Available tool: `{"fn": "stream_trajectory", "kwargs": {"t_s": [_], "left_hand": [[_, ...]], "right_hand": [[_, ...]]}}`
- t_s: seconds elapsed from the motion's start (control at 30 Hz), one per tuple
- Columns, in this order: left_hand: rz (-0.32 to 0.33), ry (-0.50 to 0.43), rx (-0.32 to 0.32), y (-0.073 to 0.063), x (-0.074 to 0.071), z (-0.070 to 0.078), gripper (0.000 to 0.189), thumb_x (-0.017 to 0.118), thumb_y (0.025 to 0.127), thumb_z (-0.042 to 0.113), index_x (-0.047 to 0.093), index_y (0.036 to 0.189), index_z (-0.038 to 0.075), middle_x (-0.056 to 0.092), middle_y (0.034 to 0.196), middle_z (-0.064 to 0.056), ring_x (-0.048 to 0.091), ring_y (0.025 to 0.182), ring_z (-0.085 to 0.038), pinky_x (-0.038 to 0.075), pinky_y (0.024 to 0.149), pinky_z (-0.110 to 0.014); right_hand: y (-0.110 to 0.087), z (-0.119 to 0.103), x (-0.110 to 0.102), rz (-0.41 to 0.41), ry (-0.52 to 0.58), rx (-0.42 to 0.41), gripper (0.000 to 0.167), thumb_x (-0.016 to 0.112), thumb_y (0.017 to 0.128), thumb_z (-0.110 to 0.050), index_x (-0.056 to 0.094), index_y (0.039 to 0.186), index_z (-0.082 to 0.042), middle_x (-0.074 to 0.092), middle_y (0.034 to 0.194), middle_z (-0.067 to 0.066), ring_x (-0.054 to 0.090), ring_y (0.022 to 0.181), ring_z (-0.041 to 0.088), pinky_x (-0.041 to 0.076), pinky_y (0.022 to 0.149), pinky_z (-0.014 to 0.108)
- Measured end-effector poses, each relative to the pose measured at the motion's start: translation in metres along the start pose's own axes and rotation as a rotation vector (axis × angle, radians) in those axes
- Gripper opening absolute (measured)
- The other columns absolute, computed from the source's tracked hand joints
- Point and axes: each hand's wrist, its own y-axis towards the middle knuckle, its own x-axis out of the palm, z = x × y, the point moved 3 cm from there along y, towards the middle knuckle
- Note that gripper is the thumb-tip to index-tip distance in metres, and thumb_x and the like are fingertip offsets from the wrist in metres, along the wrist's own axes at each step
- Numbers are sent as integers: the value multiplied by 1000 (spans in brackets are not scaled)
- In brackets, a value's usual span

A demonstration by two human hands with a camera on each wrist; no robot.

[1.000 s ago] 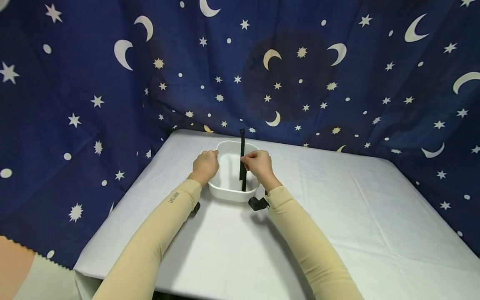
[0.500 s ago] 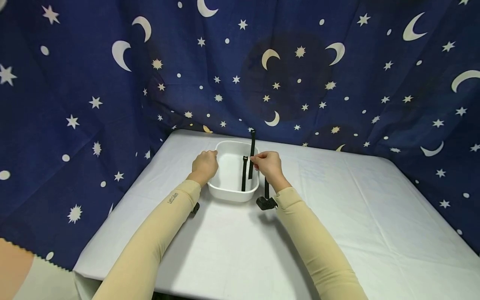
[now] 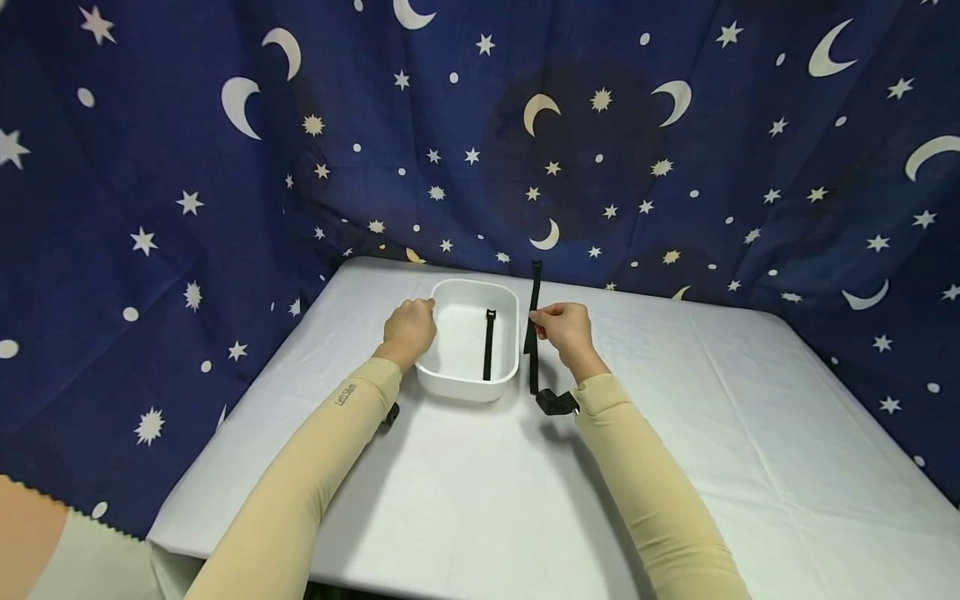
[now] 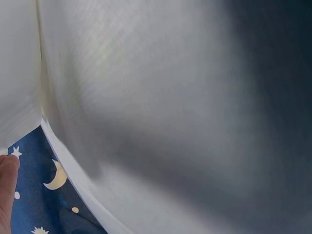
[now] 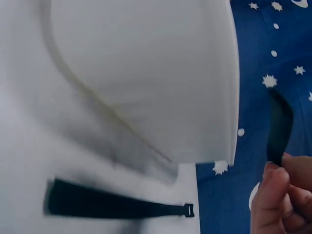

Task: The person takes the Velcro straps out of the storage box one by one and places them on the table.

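Observation:
My left hand grips the left rim of a white plastic basin; in the left wrist view just a finger of that hand shows at the edge. Between thumb and fingertips, my right hand pinches a black hook-and-loop cable strap upright, just outside the basin's right side. The right wrist view shows its upper part, a bent strap, above the pinching fingers. A second black strap with a slotted end lies inside the basin. A third strap lies on the table under my right hand.
A white cloth covers the table. Behind and around it hangs a dark blue curtain with moons and stars. A black wrist camera sits below my right wrist, close over the table.
My right hand has carried its strap rightward, from over the basin to outside its right rim. The strap in the basin and the one on the table have come into fuller view. The left hand stays put.

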Motion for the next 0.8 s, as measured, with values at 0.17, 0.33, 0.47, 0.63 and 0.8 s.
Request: {"fn": "stream_trajectory", "kwargs": {"t_s": [0.17, 0.33, 0.47, 0.63, 0.8], "left_hand": [[-6, -2, 0, 0, 0, 0, 38, 45, 106, 15, 57, 142, 10, 66, 131, -17, 72, 107, -35, 63, 77, -46], [-16, 4, -1, -1, -1, 0, 38, 45, 106, 15, 56, 142, 10, 66, 131, -17, 73, 104, -33, 64, 73, -42], [-14, 7, -2, -1, -1, 0, 38, 45, 106, 15, 57, 142, 10, 67, 131, -17, 72, 106, -33, 64, 76, -43], [-14, 4, -4, -2, -2, 1, 38, 45, 106, 15, 57, 142, 9, 66, 131, -17, 71, 108, -34, 63, 79, -44], [-8, 4, -6, -3, -3, 2, 38, 45, 106, 15, 57, 141, 9, 67, 131, -17, 71, 108, -34, 63, 79, -44]], "right_hand": [[3, 10, -12, 11, 6, 41, 23, 67, 96, -18, 71, 105, 3, 62, 71, -1, 59, 64, 11, 55, 75, 33], [5, 21, -21, 14, -5, 84, 21, 67, 97, -20, 70, 103, 0, 64, 74, 0, 58, 67, 12, 51, 85, 40], [3, 28, -24, 8, -24, 109, 21, 66, 97, -19, 70, 104, 0, 62, 69, -3, 57, 65, 11, 49, 86, 38], [2, 35, -27, 1, -58, 114, 23, 66, 97, -18, 69, 108, 3, 61, 67, -5, 59, 66, 11, 50, 85, 38], [4, 47, -28, -7, -156, 109, 24, 67, 96, -19, 71, 105, 3, 64, 65, -5, 61, 67, 12, 49, 70, 29]]}}
